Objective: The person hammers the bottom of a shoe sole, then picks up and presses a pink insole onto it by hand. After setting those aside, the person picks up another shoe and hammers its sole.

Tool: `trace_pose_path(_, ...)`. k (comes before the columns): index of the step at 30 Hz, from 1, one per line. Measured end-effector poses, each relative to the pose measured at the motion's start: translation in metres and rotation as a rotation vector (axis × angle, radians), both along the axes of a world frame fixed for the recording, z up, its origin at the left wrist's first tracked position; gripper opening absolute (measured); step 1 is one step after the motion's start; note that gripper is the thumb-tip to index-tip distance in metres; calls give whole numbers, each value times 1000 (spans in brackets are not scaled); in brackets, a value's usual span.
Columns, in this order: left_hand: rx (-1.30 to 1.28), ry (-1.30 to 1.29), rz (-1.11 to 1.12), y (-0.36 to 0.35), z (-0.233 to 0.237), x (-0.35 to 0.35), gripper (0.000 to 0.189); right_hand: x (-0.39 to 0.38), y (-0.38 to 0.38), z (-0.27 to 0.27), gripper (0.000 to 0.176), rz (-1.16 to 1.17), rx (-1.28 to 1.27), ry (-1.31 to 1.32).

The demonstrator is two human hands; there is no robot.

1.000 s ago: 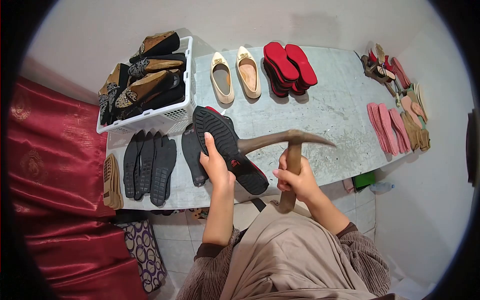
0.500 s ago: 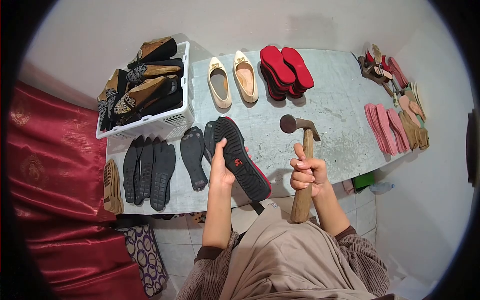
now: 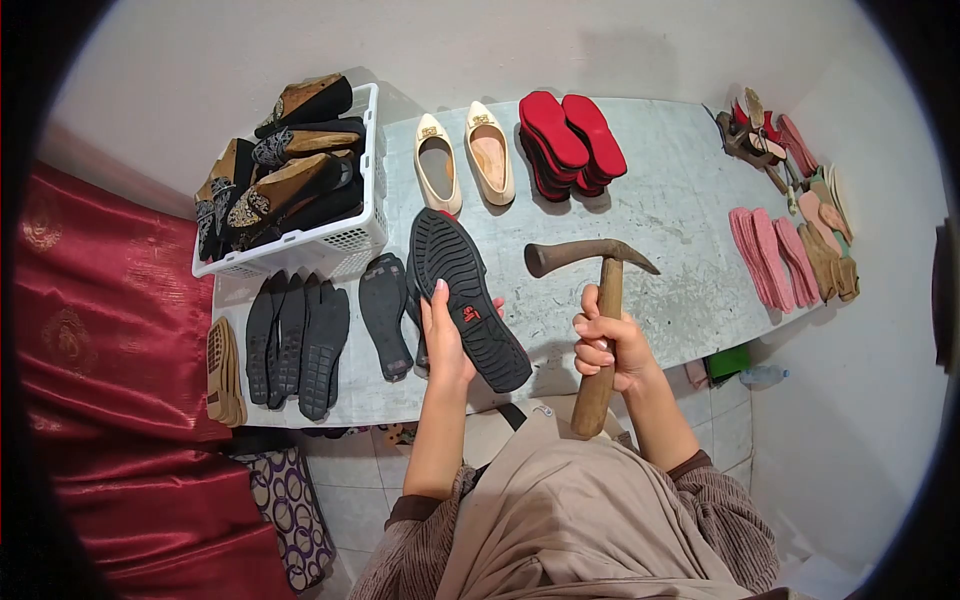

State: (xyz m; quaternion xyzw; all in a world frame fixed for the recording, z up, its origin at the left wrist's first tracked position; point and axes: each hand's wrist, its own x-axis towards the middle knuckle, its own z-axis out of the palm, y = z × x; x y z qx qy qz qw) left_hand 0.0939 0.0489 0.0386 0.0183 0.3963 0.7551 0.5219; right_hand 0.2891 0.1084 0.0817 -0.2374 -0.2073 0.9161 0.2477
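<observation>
A black ridged shoe sole (image 3: 465, 300) with a small red mark is held in my left hand (image 3: 447, 335), thumb on its tread and fingers behind it. My right hand (image 3: 612, 345) is closed round the wooden handle of a hammer (image 3: 597, 385). The hammer's metal head is up, its broad face to the left and its curved pointed end to the right. Just left of the held sole, other black soles (image 3: 385, 315) lie on the table (image 3: 660, 230). A pair of cream shoes (image 3: 490, 155) stands beyond it.
A white basket (image 3: 375, 190) of shoes on lasts stands at the back left. Red insoles (image 3: 572, 140) are stacked at the back. Black soles (image 3: 325, 350) and tan soles (image 3: 226, 370) lie front left; pink insoles (image 3: 762, 255) and tools (image 3: 750, 140) are at the right.
The held sole has shifted slightly left and turned, so its red edge shows less. The hammer has rotated, its striking end swinging left, and my right hand has moved slightly left.
</observation>
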Motion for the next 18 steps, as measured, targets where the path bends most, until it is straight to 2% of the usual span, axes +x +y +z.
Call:
trace_pose_path(1, 25, 161, -1, -1, 1, 0, 38, -2, -1, 4, 23, -26, 76, -107)
trace_pose_path(2, 25, 161, 0, 0, 0, 1, 38, -4, -2, 7, 23, -25, 76, -107)
trace_pose_path(4, 75, 325, 84, 2, -4, 1, 32, -8, -6, 10, 18, -159, 289, -306)
trace_pose_path(5, 76, 325, 85, 3, -6, 1, 32, -12, -8, 10, 18, -159, 290, -305)
trace_pose_path(7, 111, 404, 156, 5, -9, 2, 28, -18, -12, 10, 16, -315, 573, -557)
trace_pose_path(9, 117, 400, 124, 2, -8, 2, 29, -14, -15, -15, 19, -374, 815, -507)
trace_pose_path(11, 123, 397, 91, 2, -3, 4, 31, -18, -18, -52, 16, -568, 1466, -700)
trace_pose_path(12, 132, 422, 132, 3, 0, 7, 33, -23, -21, -20, 16, -470, 1511, -703)
trace_pose_path(15, 81, 525, 221, 8, -7, 6, 36, -29, -26, -14, 18, -165, 1521, -848)
trace_pose_path(16, 13, 604, 274, 7, -12, 4, 38, -29, -27, -13, 18, -166, 1517, -849)
trace_pose_path(18, 42, 538, 258, 5, -16, -4, 38, -30, -27, -10, 17, -226, 1502, -830)
